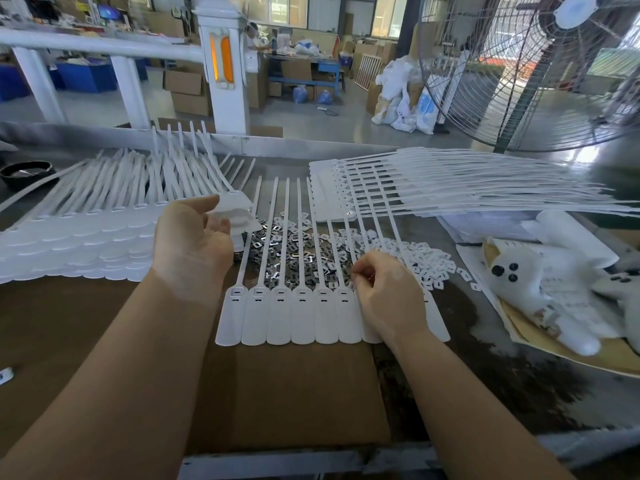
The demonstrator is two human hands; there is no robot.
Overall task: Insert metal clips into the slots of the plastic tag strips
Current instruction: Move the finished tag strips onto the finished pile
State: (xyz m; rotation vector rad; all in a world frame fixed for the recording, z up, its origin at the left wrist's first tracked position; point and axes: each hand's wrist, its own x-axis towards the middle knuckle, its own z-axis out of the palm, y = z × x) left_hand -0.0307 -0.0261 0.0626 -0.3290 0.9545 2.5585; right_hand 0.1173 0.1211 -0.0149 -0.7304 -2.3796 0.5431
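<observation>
Behind everything, a large wire-caged floor fan (540,71) at the far right of the bench. On the left, a broad heap of white tag strips (86,230), flat rounded heads stacked toward the near side, thin tails fanned away. On the right, a second stack of strips (433,188), tails running off to the right.

In the middle, lying flat on a brown cardboard sheet (277,393), one row of joined tag strips (287,317): white plastic, each with a paddle-shaped head rounded at the near end, a small rectangular slot and a dark slit near the neck, and a long narrow tail stretching away over the loose parts. At the right edge, white plush toys (540,282) with dark button eyes.

Under the tails, a scatter of small shiny metal clips (287,251), squarish with a hole in the middle, and beside them to the right a pile of small white plastic caps (422,258).

Left hand (194,237) raised, palm up, fingers loosely curled around a white plastic piece (235,211). Right hand (384,289) down over the right end of the row, fingertips pinched together on something too small to make out.
</observation>
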